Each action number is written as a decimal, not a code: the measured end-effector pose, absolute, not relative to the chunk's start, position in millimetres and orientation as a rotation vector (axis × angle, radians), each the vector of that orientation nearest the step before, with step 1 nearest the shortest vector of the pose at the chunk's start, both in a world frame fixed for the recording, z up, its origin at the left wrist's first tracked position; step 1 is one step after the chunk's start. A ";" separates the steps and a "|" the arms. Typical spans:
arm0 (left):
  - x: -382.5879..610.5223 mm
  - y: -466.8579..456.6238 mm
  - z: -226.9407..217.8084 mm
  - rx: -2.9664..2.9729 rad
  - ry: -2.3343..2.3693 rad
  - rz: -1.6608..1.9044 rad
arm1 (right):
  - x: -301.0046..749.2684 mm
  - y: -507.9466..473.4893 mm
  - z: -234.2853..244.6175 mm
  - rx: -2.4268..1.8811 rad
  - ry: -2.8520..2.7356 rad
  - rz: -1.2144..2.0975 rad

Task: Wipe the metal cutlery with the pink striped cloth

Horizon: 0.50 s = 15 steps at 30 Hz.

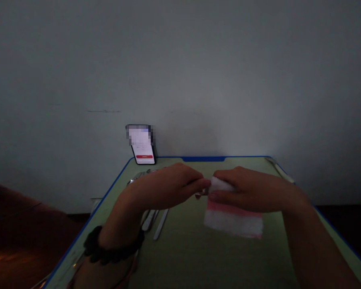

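My right hand is closed on a cloth with white and pinkish-red bands; its lower part hangs loose over the table. Thumb and fingers of my left hand are pinched together right beside the cloth's upper left edge. Something small and partly shiny shows at the left fingertips, but its kind is hidden by the fingers and the cloth. Under and behind the left forearm lies metal cutlery: handles stick out towards me, and shiny rounded ends show beyond the wrist.
The pale table has a blue rim and stands against a grey wall. A phone with a lit screen leans on the wall at the back left corner. A long pale object lies along the right back edge. The light is dim.
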<state>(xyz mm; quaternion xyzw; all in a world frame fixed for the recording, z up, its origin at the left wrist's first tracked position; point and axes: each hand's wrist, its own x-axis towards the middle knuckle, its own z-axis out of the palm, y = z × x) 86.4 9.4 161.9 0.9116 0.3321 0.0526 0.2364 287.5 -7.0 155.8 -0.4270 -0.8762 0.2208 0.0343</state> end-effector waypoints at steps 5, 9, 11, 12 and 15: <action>86.5 8.3 163.2 2.507 0.890 0.154 | 288.4 -7.6 156.9 -1.304 -2.700 0.686; 88.0 5.5 164.3 2.501 0.906 0.191 | 285.3 -7.3 158.0 -1.231 -2.693 0.691; 89.0 4.0 165.1 2.492 0.892 0.227 | 285.8 -7.2 160.0 -1.222 -2.691 0.704; 88.9 3.4 165.6 2.489 0.877 0.241 | 286.8 -7.1 161.2 -1.217 -2.692 0.718; 84.5 3.2 167.4 2.472 0.858 0.255 | 292.3 -7.5 164.6 -1.175 -2.687 0.779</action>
